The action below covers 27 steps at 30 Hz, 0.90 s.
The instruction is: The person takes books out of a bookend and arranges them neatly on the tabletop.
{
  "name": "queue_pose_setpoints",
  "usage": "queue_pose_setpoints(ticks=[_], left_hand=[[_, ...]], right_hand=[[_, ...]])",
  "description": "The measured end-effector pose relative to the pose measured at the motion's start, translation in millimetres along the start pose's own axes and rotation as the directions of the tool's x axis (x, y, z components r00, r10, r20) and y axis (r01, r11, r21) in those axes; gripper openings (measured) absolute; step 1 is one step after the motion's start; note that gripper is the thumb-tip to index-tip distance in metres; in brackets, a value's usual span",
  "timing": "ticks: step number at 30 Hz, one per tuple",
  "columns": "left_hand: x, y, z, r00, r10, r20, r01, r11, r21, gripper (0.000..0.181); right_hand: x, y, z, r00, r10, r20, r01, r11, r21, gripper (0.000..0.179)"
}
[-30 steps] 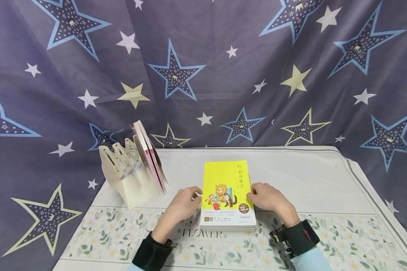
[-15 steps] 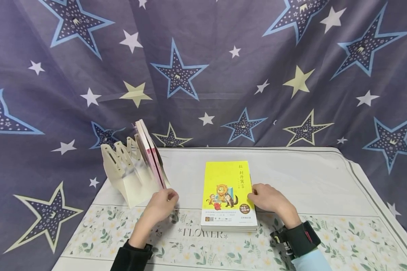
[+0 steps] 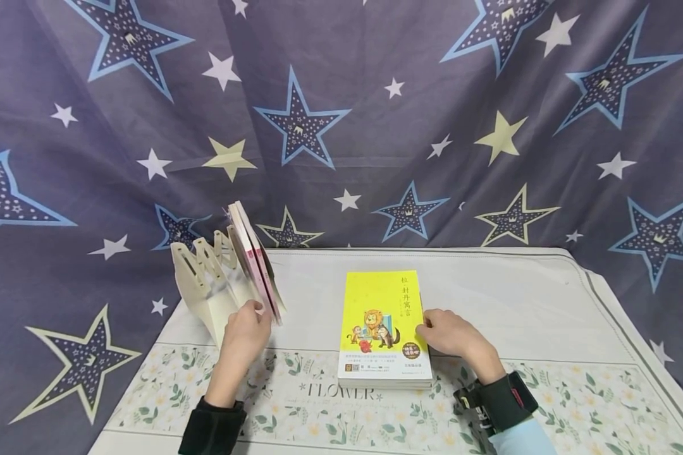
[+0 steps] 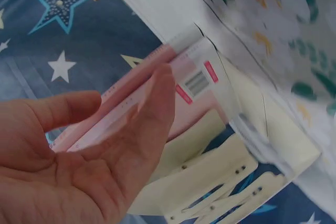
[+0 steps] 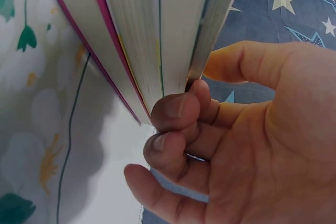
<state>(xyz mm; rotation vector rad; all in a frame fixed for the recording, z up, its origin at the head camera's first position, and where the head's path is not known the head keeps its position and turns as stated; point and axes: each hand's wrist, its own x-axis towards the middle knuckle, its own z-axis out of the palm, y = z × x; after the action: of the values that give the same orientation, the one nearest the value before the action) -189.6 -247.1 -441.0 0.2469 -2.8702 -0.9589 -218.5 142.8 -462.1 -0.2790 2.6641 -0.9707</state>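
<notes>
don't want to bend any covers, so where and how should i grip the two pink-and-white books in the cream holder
Probably by the upper ends of the pink-and-white books, from above, across both outer covers: the pair stands side by side, with those ends rising above the cream holder.

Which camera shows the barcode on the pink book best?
The left wrist view: the pink book is close there, and its barcode faces the camera, clear of the left hand. The head view shows the book's pink spine, but no barcode. The right wrist view shows a different stack of books and no barcode.
</notes>
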Motion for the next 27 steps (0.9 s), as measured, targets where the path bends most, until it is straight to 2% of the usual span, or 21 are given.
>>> queue_pose_setpoints(ticks=[5,9,18,27], left_hand=[[7.3,1.2,3.3,0.997,-0.005,-0.077,0.008,0.999,0.031,0.053],[11.7,2.3,7.3,0.994,0.000,-0.113,0.004,0.999,0.032,0.052],[20.0,1.2,14.1,0.989,0.005,-0.151,0.002,0.999,0.043,0.051],[25.1,2.6,13.8,0.988,-0.010,-0.154,0.013,1.000,0.022,0.049]], right_hand=[[0.0,-0.3,-0.1,1.000,0.000,-0.004,0.000,1.000,-0.010,0.017],[0.0,-0.5,0.0,1.000,-0.004,-0.005,0.004,1.000,-0.018,0.017],[1.1,-0.5,1.1,1.000,-0.001,-0.005,0.001,1.000,-0.008,0.018],[0.2,-0.7,1.3,1.000,0.000,-0.003,0.000,1.000,-0.005,0.018]])
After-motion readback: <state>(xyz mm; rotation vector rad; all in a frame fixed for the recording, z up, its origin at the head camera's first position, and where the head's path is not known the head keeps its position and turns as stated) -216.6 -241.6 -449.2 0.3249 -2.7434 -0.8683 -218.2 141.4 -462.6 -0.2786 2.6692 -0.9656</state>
